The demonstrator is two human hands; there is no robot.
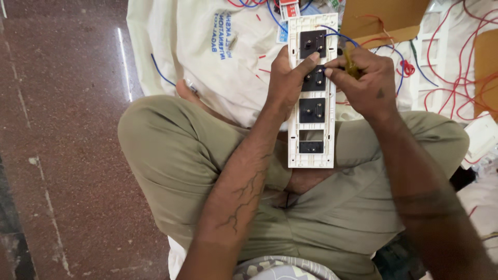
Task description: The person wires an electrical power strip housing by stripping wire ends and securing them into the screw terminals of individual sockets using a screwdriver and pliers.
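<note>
the step in hand looks like wiring or fastening a black module (313,78) on the back of a long white plate (313,93), the second module from the plate's far end. the plate lies lengthwise on the person's lap, its near end on the crossed legs, its far end over the white cloth (207,52) spread on the floor.

the left hand (288,78) wraps the plate's left edge beside that module, thumb laid across onto the module's top, fingers curled behind; it is closed on the plate. the right hand (363,78) is pressed together round a yellow-handled screwdriver (351,66), fingertips meeting right at the module's right edge. the tip is hidden, so i cannot tell whether it sits in a screw.

blue wire (337,35) runs from the far module off past the right hand. the next move, i judge, calls for the plate held steady and the tool kept square on its terminal, clear of the thumb.
</note>
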